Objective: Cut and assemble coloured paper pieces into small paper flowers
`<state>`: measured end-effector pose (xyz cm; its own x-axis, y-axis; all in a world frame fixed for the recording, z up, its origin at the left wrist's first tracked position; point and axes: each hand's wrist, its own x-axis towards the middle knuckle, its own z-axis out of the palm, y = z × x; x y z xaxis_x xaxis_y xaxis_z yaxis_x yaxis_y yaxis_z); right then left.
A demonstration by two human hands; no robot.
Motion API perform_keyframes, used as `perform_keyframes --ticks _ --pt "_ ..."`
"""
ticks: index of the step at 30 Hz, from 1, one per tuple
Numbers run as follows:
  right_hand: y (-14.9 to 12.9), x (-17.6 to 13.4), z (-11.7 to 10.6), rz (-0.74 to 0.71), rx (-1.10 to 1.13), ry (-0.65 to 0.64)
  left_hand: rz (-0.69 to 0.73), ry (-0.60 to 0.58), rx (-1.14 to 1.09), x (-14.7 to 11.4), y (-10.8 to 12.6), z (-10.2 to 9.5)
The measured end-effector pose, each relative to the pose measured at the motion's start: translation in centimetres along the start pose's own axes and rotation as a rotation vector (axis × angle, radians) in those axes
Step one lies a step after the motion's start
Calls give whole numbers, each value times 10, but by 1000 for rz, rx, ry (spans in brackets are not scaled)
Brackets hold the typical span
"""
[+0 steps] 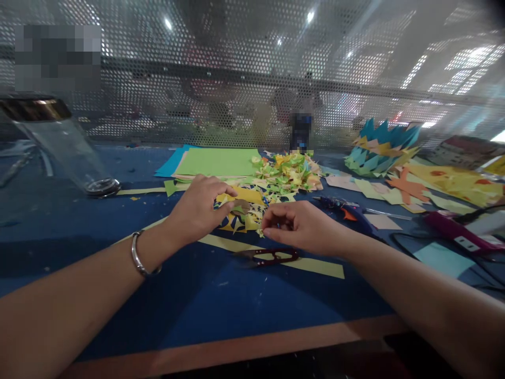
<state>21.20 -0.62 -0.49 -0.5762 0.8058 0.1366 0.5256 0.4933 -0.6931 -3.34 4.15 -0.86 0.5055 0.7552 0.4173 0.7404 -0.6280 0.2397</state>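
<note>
My left hand (199,208), with a silver bangle at the wrist, is over the left edge of some yellow paper (248,195); its thumb and fingers are apart. Whether its fingertips touch the paper, I cannot tell. To the right, my right hand (302,223) has its fingers curled in toward the thumb beside small cut paper scraps (256,213). What those fingers hold, if anything, is hidden. Just below the hands lie dark red thread snips (276,256), resting across a long pale yellow paper strip (321,267).
Behind the hands are green paper sheets (221,161) and a heap of paper scraps (294,171). A clear bottle (67,147) stands at left. On the right are a glue gun (357,213), a paper crown (381,150), a purple power strip (460,234) and cords.
</note>
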Motion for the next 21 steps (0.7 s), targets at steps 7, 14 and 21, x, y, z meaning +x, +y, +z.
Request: perform_keyframes --ticks 7,14,21 --pt "1 1 1 55 -11 -80 -64 -131 8 8 -10 14" --pt "4 1 -1 95 -58 -153 -89 -140 -159 9 -13 10" --pt "9 1 -4 71 -73 -163 -166 -97 -467 5 -7 5"
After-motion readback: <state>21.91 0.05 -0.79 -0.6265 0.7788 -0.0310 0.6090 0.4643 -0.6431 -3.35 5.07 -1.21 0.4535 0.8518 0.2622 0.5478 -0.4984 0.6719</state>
